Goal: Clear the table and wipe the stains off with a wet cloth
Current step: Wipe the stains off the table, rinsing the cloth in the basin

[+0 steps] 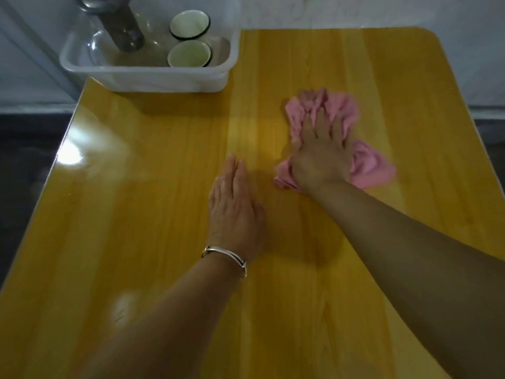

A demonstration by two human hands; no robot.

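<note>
Nearest the camera is the yellow wood-grain table (153, 203), glossy and reflecting a light near its left edge; it fills most of the view, and apart from the tub at its far left corner its surface is bare, so the clearing part of the task looks done and the wiping is the step in hand. No stains can be made out on it. The translucent plastic tub (147, 75) sits at that corner, partly overhanging the left edge, probably parked there to keep the dishes out of the cloth's path; it holds a grey metal flask (120, 26) leaning inward and two pale cups (190, 23) with dark rims. The pink cloth (338, 110) lies bunched right of centre, well apart from the tub and short of the right edge. The right hand (321, 154) is spread flat on top of it, fingers fanned and pressing down, a hold that suits pushing the cloth rather than lifting it. The left hand (236, 212) rests palm down on bare wood just beside the cloth, fingers together and holding nothing, seemingly bracing the body; a silver bangle (226, 257) circles its wrist. Open room lies all round the cloth, most of it leftward and toward the camera; only the rounded far right corner and the tub limit a stroke.
</note>
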